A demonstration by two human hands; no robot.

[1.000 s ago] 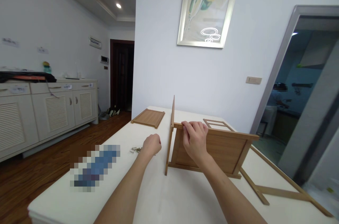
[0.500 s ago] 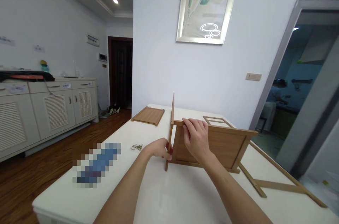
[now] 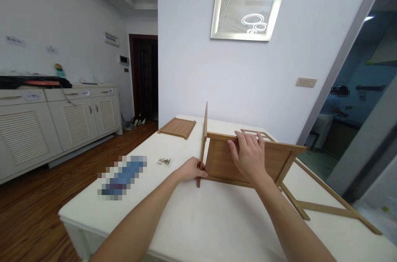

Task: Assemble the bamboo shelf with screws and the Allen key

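White table (image 3: 198,220), panel (image 3: 218,158) on edge, long axis sideways, left hand (image 3: 190,169) pinching frame (image 3: 205,125), right hand (image 3: 249,156) spread atop

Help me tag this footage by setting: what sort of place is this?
Probably a home: a framed picture hangs on the wall, with a louvred cabinet and a dark door.
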